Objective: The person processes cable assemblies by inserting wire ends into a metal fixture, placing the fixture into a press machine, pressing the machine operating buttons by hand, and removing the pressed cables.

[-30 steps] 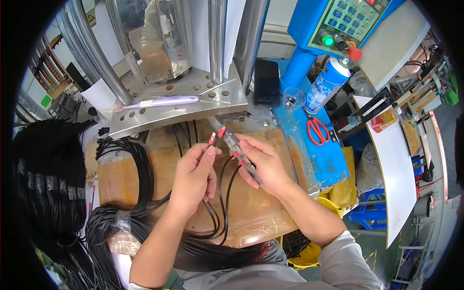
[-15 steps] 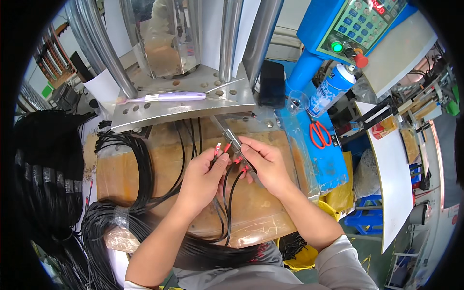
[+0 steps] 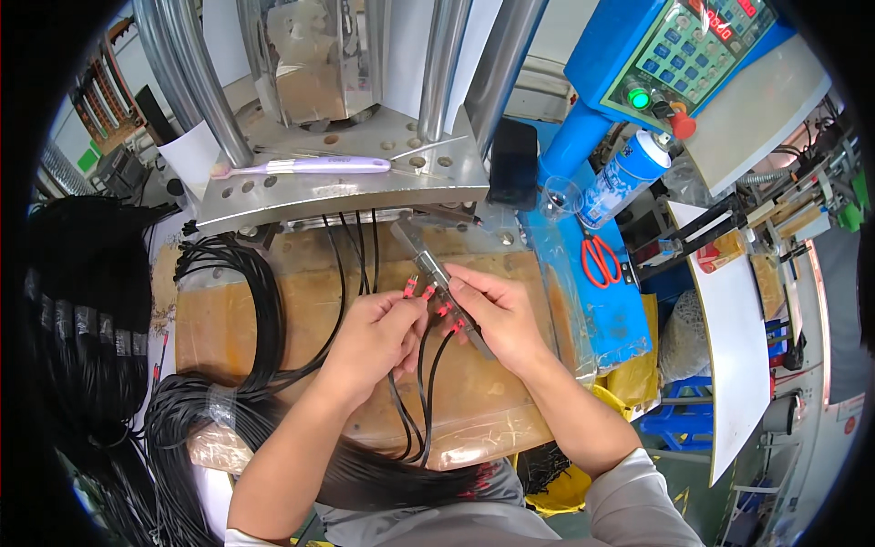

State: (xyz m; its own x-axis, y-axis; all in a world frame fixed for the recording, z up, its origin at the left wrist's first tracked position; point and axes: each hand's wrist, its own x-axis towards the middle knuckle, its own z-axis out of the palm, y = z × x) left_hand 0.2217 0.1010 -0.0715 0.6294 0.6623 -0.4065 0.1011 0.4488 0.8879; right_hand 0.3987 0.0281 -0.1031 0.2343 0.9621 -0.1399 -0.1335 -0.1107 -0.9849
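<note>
My left hand (image 3: 381,335) is closed in a pinch on black cables with red connector ends (image 3: 410,287), which stick up past its thumb and fingertips. One of these ends lies close against a narrow grey metal bar (image 3: 428,263); whether it sits in the bar I cannot tell. Gripping that bar from the right is my right hand (image 3: 499,314), thumb on top and other fingers partly hidden beneath. More red connectors (image 3: 444,310) sit along the bar, their black cables (image 3: 423,383) curving down toward my lap. The bar slants over the brown work surface (image 3: 365,410).
Ahead stands a metal press plate (image 3: 342,189) bearing a purple-handled brush (image 3: 328,166). Bundled black cables (image 3: 264,310) lie left. To the right are red scissors (image 3: 600,262), a spray can (image 3: 624,178), a clear cup (image 3: 560,198) and a blue control panel (image 3: 679,55).
The red connector ends in my left hand have dropped slightly, staying close to the bar. My right hand keeps its grip. The whole view has shifted a little.
</note>
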